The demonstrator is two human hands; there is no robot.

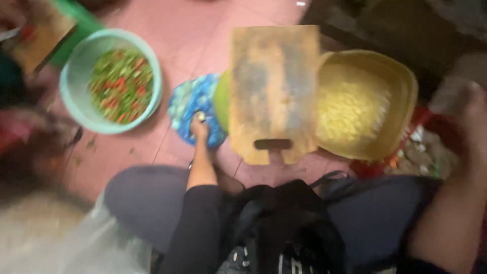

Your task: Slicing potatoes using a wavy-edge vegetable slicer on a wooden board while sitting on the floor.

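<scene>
whole view: motion-blurred, fine detail lost
left hand (199, 127): fingers blurred, grasp on small pale item unclear
right hand (474, 109): smeared, cut by right edge
green bowl (221, 99): mostly hidden under wooden cutting board (274, 91)
top-left corner: another board, cut off

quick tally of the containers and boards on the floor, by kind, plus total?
Bowls or basins: 2, teal bowl of chopped green and red bits, yellow basin of pale pieces
Wooden cutting boards: 1, cutting board
Blue patterned plates: 1, plate under the left hand
Total: 4
</scene>
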